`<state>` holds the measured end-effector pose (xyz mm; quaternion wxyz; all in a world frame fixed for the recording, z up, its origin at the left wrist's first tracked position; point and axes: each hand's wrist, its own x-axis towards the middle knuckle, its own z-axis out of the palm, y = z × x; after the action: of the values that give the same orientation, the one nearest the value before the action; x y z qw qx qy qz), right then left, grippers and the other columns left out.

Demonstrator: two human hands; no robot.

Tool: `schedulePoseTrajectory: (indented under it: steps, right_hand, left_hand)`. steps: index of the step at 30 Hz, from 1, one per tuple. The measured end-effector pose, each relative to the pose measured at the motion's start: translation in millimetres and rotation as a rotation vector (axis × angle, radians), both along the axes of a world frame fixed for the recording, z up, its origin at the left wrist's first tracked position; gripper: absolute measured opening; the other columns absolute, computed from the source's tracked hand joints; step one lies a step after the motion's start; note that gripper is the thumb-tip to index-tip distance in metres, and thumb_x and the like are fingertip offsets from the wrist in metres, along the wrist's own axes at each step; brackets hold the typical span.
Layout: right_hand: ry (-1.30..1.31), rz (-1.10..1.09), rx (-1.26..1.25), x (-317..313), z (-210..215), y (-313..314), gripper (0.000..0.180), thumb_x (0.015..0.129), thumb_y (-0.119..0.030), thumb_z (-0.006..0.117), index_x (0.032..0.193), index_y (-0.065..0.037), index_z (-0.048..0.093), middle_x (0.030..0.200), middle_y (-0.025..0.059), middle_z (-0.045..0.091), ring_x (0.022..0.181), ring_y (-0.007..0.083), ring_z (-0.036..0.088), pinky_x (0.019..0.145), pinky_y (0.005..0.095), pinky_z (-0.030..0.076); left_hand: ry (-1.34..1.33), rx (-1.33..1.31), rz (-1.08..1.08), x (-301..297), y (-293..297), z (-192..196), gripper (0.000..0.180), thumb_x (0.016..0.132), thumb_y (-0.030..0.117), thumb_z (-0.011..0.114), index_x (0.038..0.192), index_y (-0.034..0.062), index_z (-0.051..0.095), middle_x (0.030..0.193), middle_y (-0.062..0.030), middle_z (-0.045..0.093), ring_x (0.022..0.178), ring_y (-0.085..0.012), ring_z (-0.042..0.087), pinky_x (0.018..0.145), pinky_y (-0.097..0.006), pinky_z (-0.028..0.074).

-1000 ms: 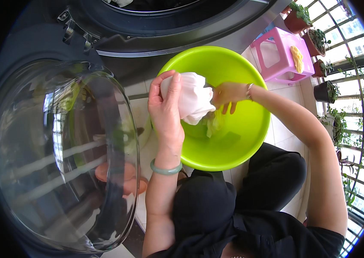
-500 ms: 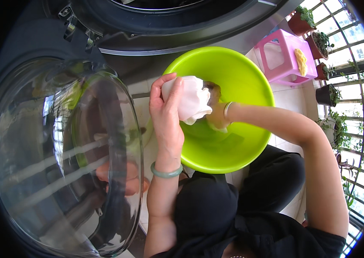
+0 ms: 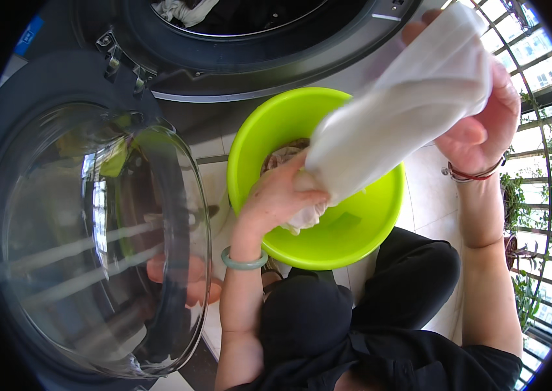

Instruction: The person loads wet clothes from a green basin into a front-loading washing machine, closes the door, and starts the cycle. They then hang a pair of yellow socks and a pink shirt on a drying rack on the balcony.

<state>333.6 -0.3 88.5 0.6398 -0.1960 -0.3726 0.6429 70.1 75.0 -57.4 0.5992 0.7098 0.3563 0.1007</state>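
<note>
Right hand (image 3: 492,138) is now out of the green basin (image 3: 368,229), at upper right, stretching the white cloth (image 3: 396,120) from mid-frame. Its partly hidden fingers hold the top; the left hand's (image 3: 274,197) clasp the lower end. Even tension should help.

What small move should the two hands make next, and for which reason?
Perhaps the left hand should loosen slightly so the white cloth can slide through: its lower end looks bunched at that hand, over the green basin, while the right hand holds the upper end raised.
</note>
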Motion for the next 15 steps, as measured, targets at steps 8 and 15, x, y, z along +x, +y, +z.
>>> schedulePoseTrajectory:
  steps: [8,15]
  right_hand:
    - [-0.624,-0.384,-0.329,4,-49,8,0.039,0.093,-0.023,0.058,0.125,-0.001,0.053,0.108,0.0049,0.063,0.083,0.0119,0.059,0.075,0.0291,0.05]
    - [-0.48,0.073,-0.548,-10,-149,-30,0.098,0.084,-0.065,0.06,0.156,-0.022,0.009,0.157,0.0151,0.023,0.142,0.0365,0.029,0.108,0.0491,0.036]
  left_hand:
    - [-0.617,-0.318,0.203,-2,-10,12,0.028,0.079,0.004,0.071,0.106,0.0052,0.064,0.108,0.0007,0.061,0.102,-0.0134,0.059,0.091,-0.031,0.048]
    - [-1.026,-0.707,0.307,5,-10,35,0.058,0.081,0.003,0.063,0.136,0.0077,0.045,0.131,-0.0067,0.054,0.122,-0.0214,0.051,0.105,-0.036,0.04]
